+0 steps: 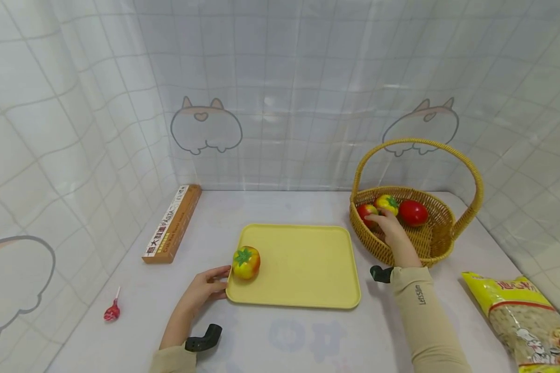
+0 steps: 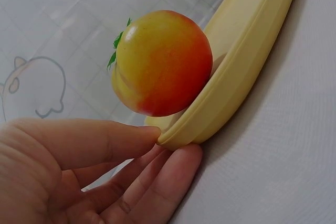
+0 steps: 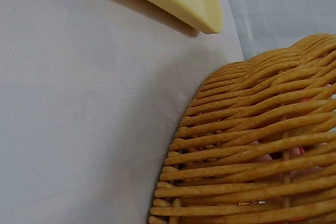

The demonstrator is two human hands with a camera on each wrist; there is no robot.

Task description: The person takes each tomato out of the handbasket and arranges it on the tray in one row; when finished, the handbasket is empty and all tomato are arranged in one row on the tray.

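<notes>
My left hand [image 1: 204, 288] pinches the left rim of a yellow tray [image 1: 303, 267], thumb on top and fingers underneath. Near that rim, on the tray, sits a yellow-and-red fruit with green leaves [image 2: 163, 64], looking like a tomato. My right hand [image 1: 389, 228] reaches down into a wicker basket [image 1: 368, 238] at the right. Its fingertips overlap a red-and-yellow fruit [image 1: 365, 211] at the basket's left side; I cannot tell whether they grip it. Beside them lie a yellow fruit with green leaves [image 1: 386, 203] and a red oval fruit [image 1: 413, 213]. Basket weave [image 3: 252, 145] mostly hides this hand in the right wrist view.
The basket's tall handle [image 1: 417, 141] arches over its opening. A long pasta box [image 1: 172, 225] lies at the back left, with a red lollipop [image 1: 112, 311] nearer the front. A yellow-topped food bag [image 1: 525, 321] lies at the front right. Tiled-pattern curtains surround the table.
</notes>
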